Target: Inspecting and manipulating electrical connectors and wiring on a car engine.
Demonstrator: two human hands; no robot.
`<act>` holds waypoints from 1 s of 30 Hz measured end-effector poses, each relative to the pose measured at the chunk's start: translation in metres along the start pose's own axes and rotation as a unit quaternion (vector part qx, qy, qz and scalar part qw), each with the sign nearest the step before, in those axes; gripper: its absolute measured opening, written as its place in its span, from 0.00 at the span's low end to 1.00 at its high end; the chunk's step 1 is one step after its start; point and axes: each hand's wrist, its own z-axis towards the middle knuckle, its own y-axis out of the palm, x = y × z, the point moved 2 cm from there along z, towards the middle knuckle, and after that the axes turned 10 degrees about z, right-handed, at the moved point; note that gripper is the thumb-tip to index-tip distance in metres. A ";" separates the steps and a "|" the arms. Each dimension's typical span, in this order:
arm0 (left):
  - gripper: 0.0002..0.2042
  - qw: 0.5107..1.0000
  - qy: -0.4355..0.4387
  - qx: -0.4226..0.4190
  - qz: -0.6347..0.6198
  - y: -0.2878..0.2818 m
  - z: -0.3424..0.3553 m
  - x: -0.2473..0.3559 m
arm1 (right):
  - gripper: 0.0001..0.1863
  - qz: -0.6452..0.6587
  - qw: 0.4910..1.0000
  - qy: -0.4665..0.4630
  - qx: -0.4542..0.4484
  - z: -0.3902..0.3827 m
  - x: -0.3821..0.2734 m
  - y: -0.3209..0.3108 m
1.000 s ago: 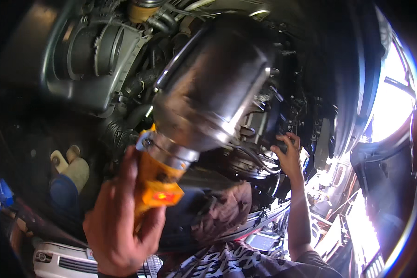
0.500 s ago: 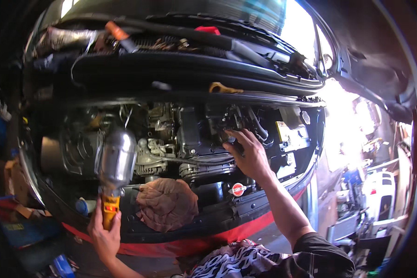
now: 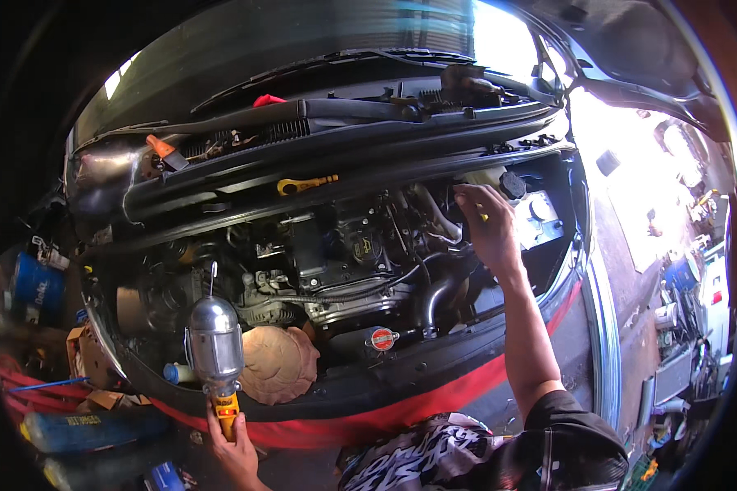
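My left hand (image 3: pixel 236 452) is closed around the yellow handle of a work light (image 3: pixel 214 344) with a shiny metal shade and a hook on top. It holds the light upright over the front edge of an open engine bay. At the right of the bay, my right hand (image 3: pixel 490 225) reaches in with bent fingers, and something yellow shows through the gap between them. Beside the fingers are a black-capped reservoir (image 3: pixel 512 185) and a battery (image 3: pixel 539 219). The fingertips are partly hidden. The engine (image 3: pixel 336 254) has a black oil filler cap (image 3: pixel 366 245).
A crumpled tan cloth (image 3: pixel 280 364) lies on the front panel, near a red-topped radiator cap (image 3: pixel 382 339). Along the rear edge lies a yellow ring-ended piece (image 3: pixel 303 184). An orange-handled tool (image 3: pixel 165 151) rests farther back. Blue cylinders (image 3: pixel 98 430) stand at the left.
My right hand has moved from the engine's top to the right, beside the reservoir and battery. The oil filler cap is now uncovered. My left hand still holds the work light; the view has shifted.
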 end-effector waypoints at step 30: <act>0.29 0.998 -0.028 -0.016 -0.044 0.050 0.010 0.016 | 0.16 -0.346 0.937 0.047 -0.021 0.126 0.127 -0.032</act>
